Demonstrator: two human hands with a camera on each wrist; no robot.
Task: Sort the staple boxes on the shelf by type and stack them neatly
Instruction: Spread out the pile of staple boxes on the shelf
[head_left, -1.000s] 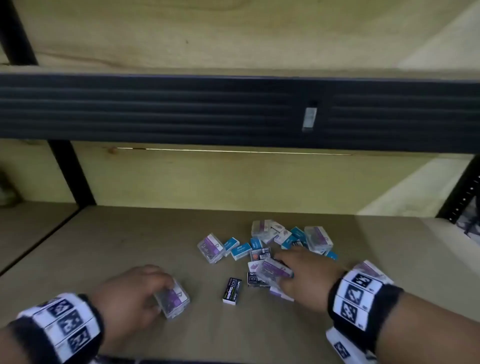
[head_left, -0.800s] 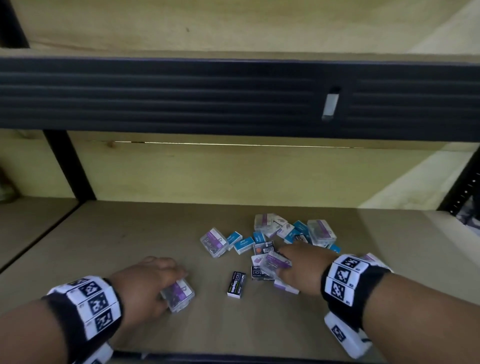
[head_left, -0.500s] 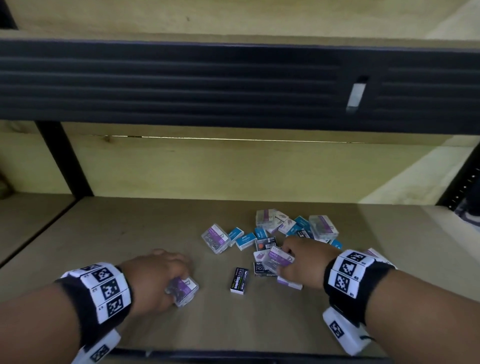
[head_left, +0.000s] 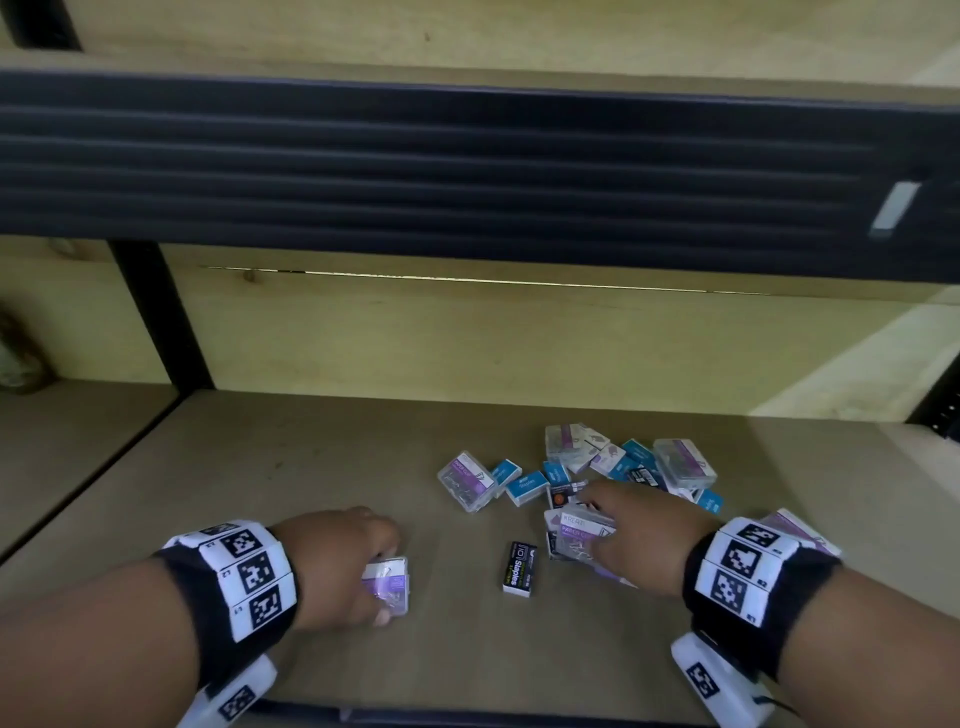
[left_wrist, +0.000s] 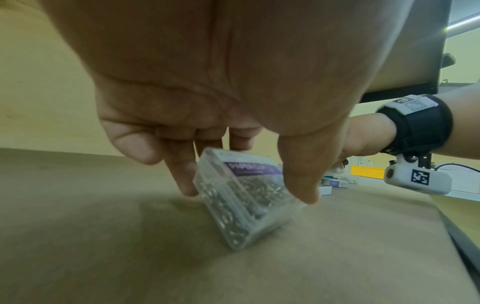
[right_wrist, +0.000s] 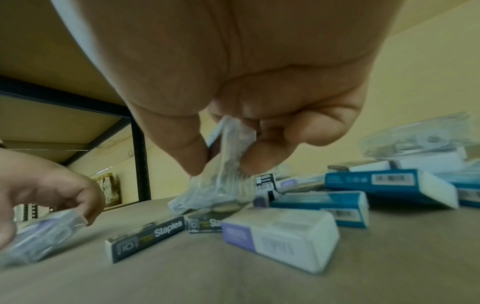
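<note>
My left hand (head_left: 337, 566) holds a clear plastic box with a purple label (head_left: 389, 584) between thumb and fingers, tilted on one edge on the shelf board (left_wrist: 244, 197). My right hand (head_left: 639, 540) pinches a second clear purple-labelled box (head_left: 582, 538) at the near edge of the pile, lifted off the boxes below (right_wrist: 226, 170). A black staples box (head_left: 519, 568) lies alone between the hands. The pile (head_left: 623, 467) holds several blue, white-purple and clear boxes.
A separate clear box (head_left: 467, 480) lies left of the pile with blue boxes (head_left: 525, 487) beside it. The dark beam (head_left: 467, 166) of the upper shelf hangs overhead. A black upright (head_left: 161, 322) divides off the left bay. Bare board (head_left: 260, 467) stretches left of the boxes.
My right hand has lifted its clear box up from the pile. My left hand has tipped its clear box and drawn it slightly nearer. The camera view has shifted leftwards.
</note>
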